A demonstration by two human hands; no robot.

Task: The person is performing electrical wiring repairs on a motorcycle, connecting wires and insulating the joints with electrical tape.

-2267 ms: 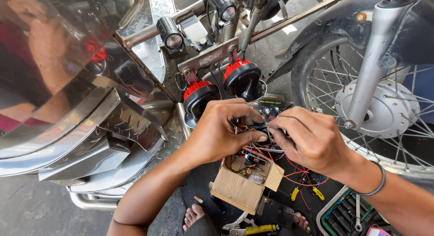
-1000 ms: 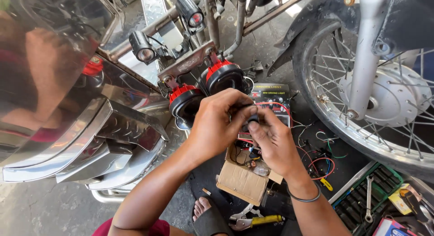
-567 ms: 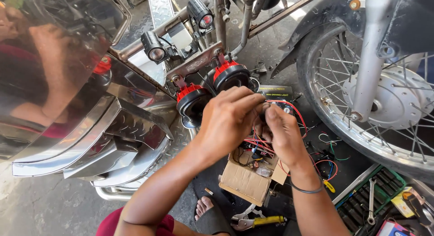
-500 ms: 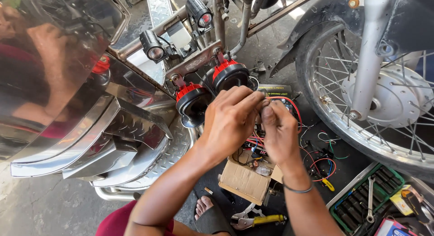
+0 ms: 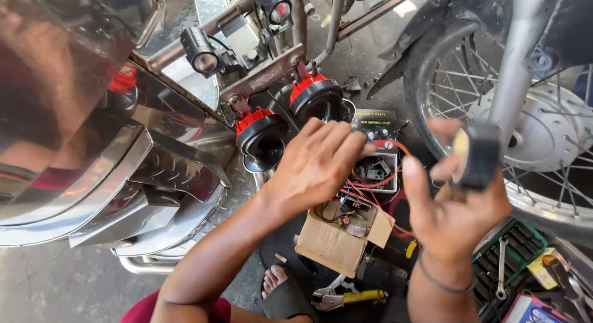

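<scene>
**Entry: tape roll and wiring at the motorcycle's front end**

Item one: a roll of black tape (image 5: 477,156), round, matt, with a pale inner core, blurred. I saw my right hand (image 5: 454,202) raised before the spoked wheel (image 5: 543,137), fingers curled closed about the roll, which sat pinched between thumb and fingertips at the top of the hand.

Item two: thin red wires (image 5: 377,184), glossy. My left hand (image 5: 315,165) lay palm-down over them, fingers bent narrow; I could not tell whether they actually pinched a strand.

Item three: two horns (image 5: 290,116), round, red rims over black cones, bolted to a bracket just above the left hand.

Item four: bodywork (image 5: 92,144), polished steel, mirror-bright, partly diamond-embossed.

Packaging: a brown cardboard box (image 5: 336,242), flaps open, below the left hand; a black carton with pale lettering (image 5: 375,122) beside its fingertips; a white open tray (image 5: 377,171) beneath that. Yellow-handled pliers (image 5: 346,296) lay on the floor, a green tool case (image 5: 513,267) at right.
</scene>
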